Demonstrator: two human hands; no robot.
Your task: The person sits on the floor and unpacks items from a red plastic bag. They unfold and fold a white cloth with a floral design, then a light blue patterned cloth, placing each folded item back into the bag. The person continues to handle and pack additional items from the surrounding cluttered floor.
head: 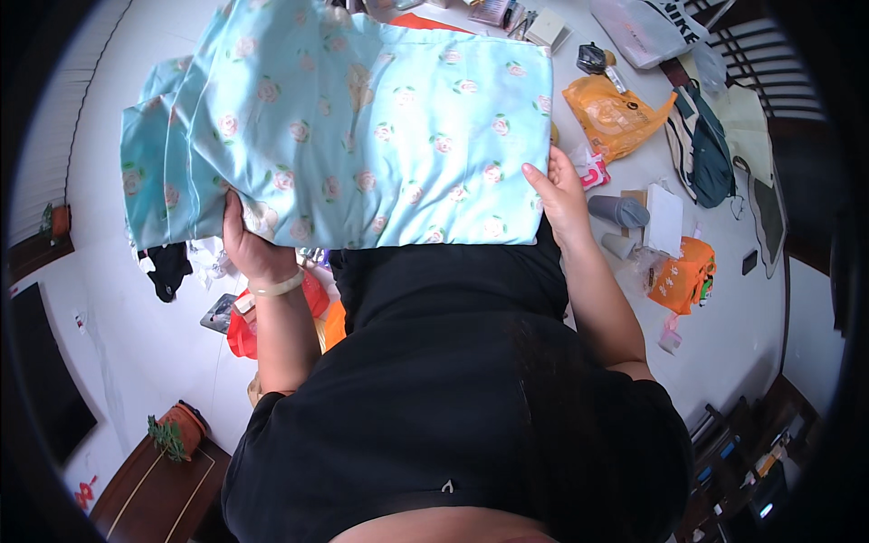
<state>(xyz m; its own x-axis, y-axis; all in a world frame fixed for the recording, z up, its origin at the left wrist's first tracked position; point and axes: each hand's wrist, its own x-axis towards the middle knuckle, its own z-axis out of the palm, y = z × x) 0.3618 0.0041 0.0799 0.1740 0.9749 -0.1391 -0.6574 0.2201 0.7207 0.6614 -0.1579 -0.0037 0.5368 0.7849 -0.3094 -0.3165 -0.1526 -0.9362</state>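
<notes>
A light-blue cloth point(407, 142) printed with pink roses and green leaves is stretched out in front of my body. It looks folded into layers, with a straight lower edge and looser folds at the left. My left hand point(254, 244), below a pale bangle, grips the cloth near its lower left, thumb in front. At the cloth's right edge my right hand point(560, 193) pinches it, with the thumb on the front and the fingers partly behind. The cloth hides the floor behind it.
Right on the pale floor lie an orange plastic bag point(611, 119), a dark teal backpack point(706, 153), a grey roll point(618, 211), a white box point(663, 218) and an orange bag point(686, 275). At left are a red bag point(243, 332), black clothing point(170, 268) and a potted plant point(178, 431).
</notes>
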